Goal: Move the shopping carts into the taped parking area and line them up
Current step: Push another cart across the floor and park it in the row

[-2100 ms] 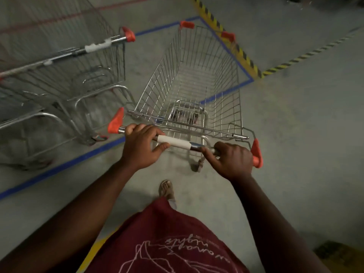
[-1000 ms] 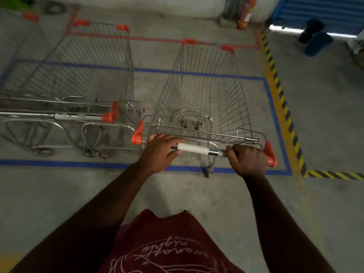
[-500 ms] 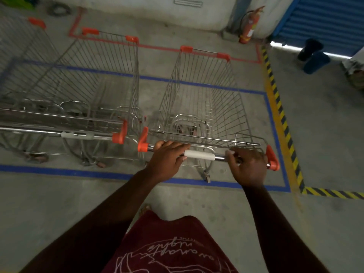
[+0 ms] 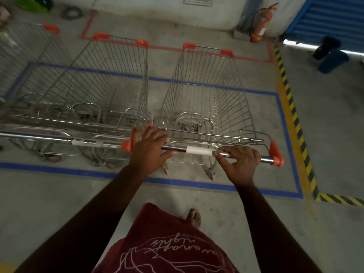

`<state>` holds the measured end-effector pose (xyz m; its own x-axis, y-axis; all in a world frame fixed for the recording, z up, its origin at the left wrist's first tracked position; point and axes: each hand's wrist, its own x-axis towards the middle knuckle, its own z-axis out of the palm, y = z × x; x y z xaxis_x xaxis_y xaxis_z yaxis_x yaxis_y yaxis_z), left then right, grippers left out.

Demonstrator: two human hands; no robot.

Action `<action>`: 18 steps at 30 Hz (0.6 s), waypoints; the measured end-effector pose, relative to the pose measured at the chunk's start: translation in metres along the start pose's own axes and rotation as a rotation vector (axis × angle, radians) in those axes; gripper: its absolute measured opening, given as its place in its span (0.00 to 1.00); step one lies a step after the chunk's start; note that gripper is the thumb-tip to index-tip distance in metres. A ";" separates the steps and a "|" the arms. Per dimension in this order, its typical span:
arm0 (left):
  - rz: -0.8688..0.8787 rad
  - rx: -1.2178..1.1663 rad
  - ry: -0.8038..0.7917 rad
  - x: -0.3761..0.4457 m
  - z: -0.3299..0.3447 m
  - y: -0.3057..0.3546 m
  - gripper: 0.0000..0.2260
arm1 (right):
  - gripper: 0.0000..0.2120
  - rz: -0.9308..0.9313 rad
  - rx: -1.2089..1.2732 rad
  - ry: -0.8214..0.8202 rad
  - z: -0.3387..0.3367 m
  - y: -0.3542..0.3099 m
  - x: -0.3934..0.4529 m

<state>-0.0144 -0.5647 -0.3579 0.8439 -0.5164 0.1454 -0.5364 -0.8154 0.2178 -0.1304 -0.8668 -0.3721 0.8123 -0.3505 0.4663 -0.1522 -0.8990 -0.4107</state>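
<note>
Shopping cart (image 4: 206,107) now stands inside the blue-taped parking area (image 4: 283,134), its handle just beside the neighbouring cart (image 4: 98,91), having swung square over the last two seconds. The left hand (image 4: 149,148) and right hand (image 4: 239,163) have loosened, fingers spread over the bar, apparently letting go; alignment looks nearly finished.

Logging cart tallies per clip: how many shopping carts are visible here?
3: the right cart at the hands, the middle cart beside it, the far-left cart, cut off by the frame; more may sit beyond.
</note>
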 end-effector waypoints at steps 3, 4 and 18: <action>0.007 0.039 0.010 -0.008 0.004 -0.011 0.26 | 0.15 -0.008 0.016 -0.022 0.001 0.001 0.004; 0.018 0.031 0.008 -0.008 0.005 -0.013 0.26 | 0.15 -0.012 0.020 -0.029 0.000 0.000 0.005; 0.082 -0.018 -0.020 -0.009 -0.016 -0.054 0.23 | 0.18 -0.048 0.005 -0.020 0.003 0.006 0.000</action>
<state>0.0070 -0.5114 -0.3557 0.7969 -0.5867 0.1439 -0.6037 -0.7653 0.2233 -0.1294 -0.8712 -0.3771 0.8295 -0.3016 0.4701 -0.1101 -0.9134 -0.3919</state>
